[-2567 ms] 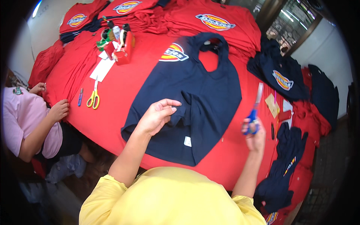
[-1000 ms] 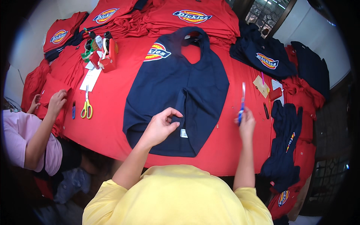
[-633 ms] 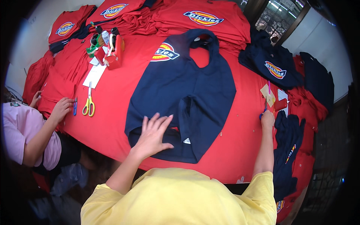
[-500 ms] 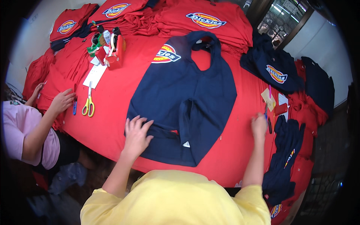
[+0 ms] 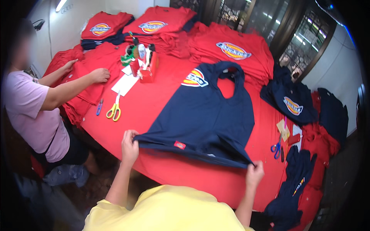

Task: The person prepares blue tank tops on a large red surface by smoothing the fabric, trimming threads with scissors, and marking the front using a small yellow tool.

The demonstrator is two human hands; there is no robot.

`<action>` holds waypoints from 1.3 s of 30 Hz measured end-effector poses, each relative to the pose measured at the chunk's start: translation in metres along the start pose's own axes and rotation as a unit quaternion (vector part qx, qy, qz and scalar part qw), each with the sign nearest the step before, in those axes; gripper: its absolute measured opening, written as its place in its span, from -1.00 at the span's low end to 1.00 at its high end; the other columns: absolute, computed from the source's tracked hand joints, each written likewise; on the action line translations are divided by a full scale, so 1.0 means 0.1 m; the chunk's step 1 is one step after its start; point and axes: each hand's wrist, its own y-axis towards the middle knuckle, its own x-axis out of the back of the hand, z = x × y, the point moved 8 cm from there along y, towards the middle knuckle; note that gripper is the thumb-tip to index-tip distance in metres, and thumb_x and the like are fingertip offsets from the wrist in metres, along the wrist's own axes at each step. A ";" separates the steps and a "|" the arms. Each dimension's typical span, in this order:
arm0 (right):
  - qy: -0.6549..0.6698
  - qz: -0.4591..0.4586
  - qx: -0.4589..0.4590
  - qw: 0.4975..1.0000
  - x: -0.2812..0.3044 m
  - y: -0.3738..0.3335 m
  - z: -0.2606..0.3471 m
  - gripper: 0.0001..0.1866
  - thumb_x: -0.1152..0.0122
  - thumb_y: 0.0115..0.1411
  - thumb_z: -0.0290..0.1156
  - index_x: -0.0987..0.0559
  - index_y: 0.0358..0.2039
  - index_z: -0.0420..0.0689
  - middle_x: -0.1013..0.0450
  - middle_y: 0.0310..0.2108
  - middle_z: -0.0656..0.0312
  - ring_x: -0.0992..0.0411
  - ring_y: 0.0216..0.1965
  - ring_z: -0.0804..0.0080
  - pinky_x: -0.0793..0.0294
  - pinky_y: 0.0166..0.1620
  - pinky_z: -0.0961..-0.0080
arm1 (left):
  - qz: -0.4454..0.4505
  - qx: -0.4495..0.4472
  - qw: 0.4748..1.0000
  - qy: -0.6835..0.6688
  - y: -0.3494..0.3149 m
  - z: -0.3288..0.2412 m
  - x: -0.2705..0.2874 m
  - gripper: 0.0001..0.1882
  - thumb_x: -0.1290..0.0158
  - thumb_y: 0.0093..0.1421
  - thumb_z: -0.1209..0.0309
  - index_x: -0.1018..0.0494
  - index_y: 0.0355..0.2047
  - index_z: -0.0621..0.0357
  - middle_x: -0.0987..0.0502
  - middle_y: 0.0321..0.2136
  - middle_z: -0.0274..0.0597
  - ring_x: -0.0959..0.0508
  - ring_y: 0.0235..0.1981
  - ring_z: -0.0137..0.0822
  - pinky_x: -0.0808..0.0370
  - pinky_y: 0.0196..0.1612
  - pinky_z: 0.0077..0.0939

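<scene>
Navy shirt (image 5: 206, 121) stretches between the left hand (image 5: 130, 147) and right hand (image 5: 254, 174), each pinching one end of its hem (image 5: 196, 154). Uneven pulling could skew or crease it.

Yellow shirt (image 5: 165, 210) cut off below, red hem label (image 5: 179, 145) blurred

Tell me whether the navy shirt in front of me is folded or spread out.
Spread out: the navy shirt lies across the red tabletop, its near edge held wide between the left hand and right hand.
</scene>
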 end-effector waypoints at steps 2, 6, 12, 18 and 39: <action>-0.235 -0.026 0.030 0.971 0.38 -0.04 -0.21 -0.84 -0.14 -0.02 -0.59 -0.44 -0.36 -0.25 -0.41 -0.40 0.02 -0.43 -0.31 0.09 -0.41 -0.17 0.15 | 0.054 -0.022 0.996 0.063 -0.12 -0.11 -0.07 -0.59 0.11 -0.11 0.78 -0.46 -0.23 0.21 -0.38 -0.21 0.04 -0.50 -0.26 0.03 -0.48 -0.16 -0.25; -0.239 0.033 0.179 0.954 -0.06 -0.41 0.18 -0.48 -0.13 -0.04 -0.63 -0.42 0.02 -0.19 -0.35 -0.17 -0.01 -0.30 -0.05 -0.07 -0.33 0.03 0.08 | 0.133 -0.166 0.948 0.236 -0.52 -0.43 -0.39 -0.41 -0.03 -0.09 0.68 -0.51 0.00 -0.03 -0.36 -0.03 -0.03 -0.45 -0.05 -0.07 -0.42 0.00 -0.23; -0.060 0.109 0.202 0.971 0.10 -0.22 0.25 -0.62 -0.01 0.02 -0.75 -0.70 -0.25 -0.13 -0.27 -0.35 0.12 -0.36 -0.26 0.20 -0.40 -0.09 0.41 | 0.210 -0.102 0.969 0.081 -0.40 -0.45 -0.39 -0.50 0.01 0.03 0.69 -0.62 -0.09 -0.14 -0.42 -0.08 -0.06 -0.50 -0.11 -0.08 -0.47 0.00 -0.31; -0.135 0.363 0.146 0.910 0.45 -0.45 0.07 -0.74 -0.17 0.16 -0.42 -0.68 -0.15 -0.11 -0.40 -0.12 0.05 -0.43 -0.11 0.15 -0.43 0.00 0.39 | 0.253 -0.070 0.959 0.110 -0.31 -0.20 0.13 -0.61 0.07 0.16 0.68 -0.64 -0.14 0.03 -0.48 -0.06 -0.06 -0.49 0.00 -0.10 -0.41 0.08 -0.33; -0.279 0.157 0.306 0.897 -1.38 -0.25 0.60 -0.33 -0.05 0.30 -0.13 -0.22 0.30 -0.27 -0.20 0.30 -0.01 -0.11 0.34 0.08 0.02 0.35 -0.05 | 0.221 -0.224 0.929 0.192 -0.22 -0.83 -2.06 -0.47 0.18 0.29 0.59 -0.19 0.29 0.15 -0.41 0.19 -0.22 -0.34 0.26 -0.23 -0.20 0.31 -0.09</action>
